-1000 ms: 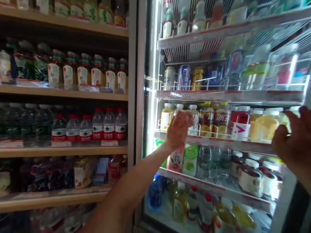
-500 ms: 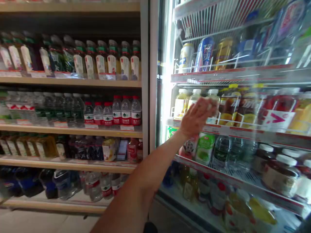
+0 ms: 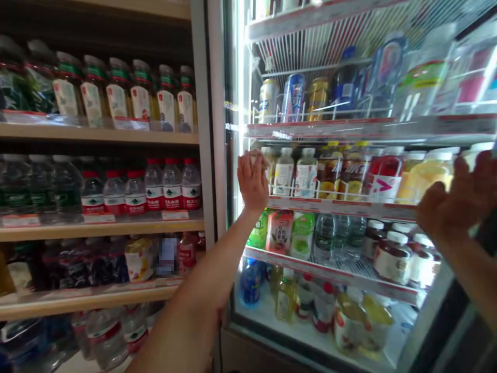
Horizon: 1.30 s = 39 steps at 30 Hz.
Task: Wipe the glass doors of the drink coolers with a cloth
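My left hand (image 3: 252,178) is raised at the left end of the lit drinks fridge (image 3: 233,171). Its fingers point up and lie flat, with nothing in them. It partly covers the leftmost pale yellow bottle (image 3: 268,161) on the middle wire shelf (image 3: 341,208). I cannot tell whether it touches the bottle or the glass. My right hand (image 3: 460,199) is up at the right side, fingers spread and a little blurred, in front of yellow juice jars (image 3: 427,173). It holds nothing.
Cans (image 3: 293,97) stand on the fridge shelf above, with water bottles and jars (image 3: 388,256) below. The fridge's dark frame (image 3: 442,321) slants at the lower right. Wooden shelves (image 3: 101,227) on the left carry red-capped water bottles (image 3: 155,186) and tea bottles.
My left hand has moved left along the middle shelf to its left end. My right hand, out of view half a second ago, is back at the right. The view has shifted.
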{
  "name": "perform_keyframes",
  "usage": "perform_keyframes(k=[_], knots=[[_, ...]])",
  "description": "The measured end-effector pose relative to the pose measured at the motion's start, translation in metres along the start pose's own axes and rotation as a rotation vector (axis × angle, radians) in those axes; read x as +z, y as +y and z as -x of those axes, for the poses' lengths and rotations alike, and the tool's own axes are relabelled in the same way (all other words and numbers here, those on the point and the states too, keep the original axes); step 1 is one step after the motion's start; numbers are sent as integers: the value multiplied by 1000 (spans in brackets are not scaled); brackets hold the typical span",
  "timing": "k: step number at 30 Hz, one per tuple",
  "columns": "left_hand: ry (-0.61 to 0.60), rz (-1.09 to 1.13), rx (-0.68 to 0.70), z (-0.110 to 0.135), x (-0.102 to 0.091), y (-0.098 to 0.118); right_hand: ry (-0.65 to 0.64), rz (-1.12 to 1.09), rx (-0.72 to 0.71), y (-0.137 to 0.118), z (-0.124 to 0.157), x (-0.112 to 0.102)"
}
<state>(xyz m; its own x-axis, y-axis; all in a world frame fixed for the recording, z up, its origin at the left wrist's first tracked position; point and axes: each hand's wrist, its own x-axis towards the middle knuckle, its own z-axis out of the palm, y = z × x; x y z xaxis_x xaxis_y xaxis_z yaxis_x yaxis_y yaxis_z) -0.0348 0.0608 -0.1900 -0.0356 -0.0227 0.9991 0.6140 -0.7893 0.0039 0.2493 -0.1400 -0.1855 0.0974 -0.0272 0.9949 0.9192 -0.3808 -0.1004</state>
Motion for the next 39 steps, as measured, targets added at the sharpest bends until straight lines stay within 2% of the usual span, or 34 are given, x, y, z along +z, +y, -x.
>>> perform_keyframes(k=[1,2,4,5,6,7,9,10,11,12,14,15,16,17,20,21,22,25,26,27,28,31,32,34,36,38,39], knots=[[16,19,23,1,1,0,-12,-14,50,-7,0,-2],[-9,43,132,2,2,2,-23,-27,92,-13,-1,-4],[-112,79,443,6,3,6,-29,-19,115,-21,-1,-6],[-143,84,555,6,3,5,-27,-7,107,-23,-1,-6],[-136,79,583,4,3,3,-26,-1,103,-22,-1,-5],[-86,64,520,1,2,0,-19,2,110,-20,-2,-2],[71,27,249,-7,3,-5,9,-2,143,-14,-2,4],[126,19,151,-9,4,-5,31,-6,162,-11,-3,7],[138,26,131,-10,5,-3,52,-8,176,-9,-3,10],[99,46,209,-9,5,1,70,-6,183,-7,-3,12],[-44,101,516,-4,6,8,77,-4,182,-4,-3,15],[-99,113,626,-2,5,10,71,-4,180,-4,-3,15],[-113,107,654,-1,4,10,58,-7,179,-4,-3,15],[-84,87,590,0,4,8,47,-13,181,-4,-3,14],[112,28,196,0,2,3,47,-32,203,-7,-2,12],[130,29,159,1,3,5,50,-37,210,-8,-2,11],[108,43,210,4,3,8,47,-41,212,-9,-2,11],[-77,93,586,12,5,15,33,-48,198,-9,-1,10],[-108,98,645,12,4,13,33,-49,192,-7,-1,10],[-102,94,630,10,3,9,32,-52,186,-4,-1,10],[-58,85,543,6,2,2,31,-56,182,-1,-1,11],[139,54,174,-7,0,-15,53,-53,180,3,1,13],[162,58,126,-9,1,-13,85,-53,173,-1,3,13],[97,98,183,-9,6,3,158,-106,87,-23,8,12],[-24,157,289,-6,13,31,188,-280,-114,-63,13,10],[-88,214,286,-3,17,54,127,-530,-343,-112,16,10],[-101,244,261,-2,16,60,89,-619,-384,-136,17,11]])
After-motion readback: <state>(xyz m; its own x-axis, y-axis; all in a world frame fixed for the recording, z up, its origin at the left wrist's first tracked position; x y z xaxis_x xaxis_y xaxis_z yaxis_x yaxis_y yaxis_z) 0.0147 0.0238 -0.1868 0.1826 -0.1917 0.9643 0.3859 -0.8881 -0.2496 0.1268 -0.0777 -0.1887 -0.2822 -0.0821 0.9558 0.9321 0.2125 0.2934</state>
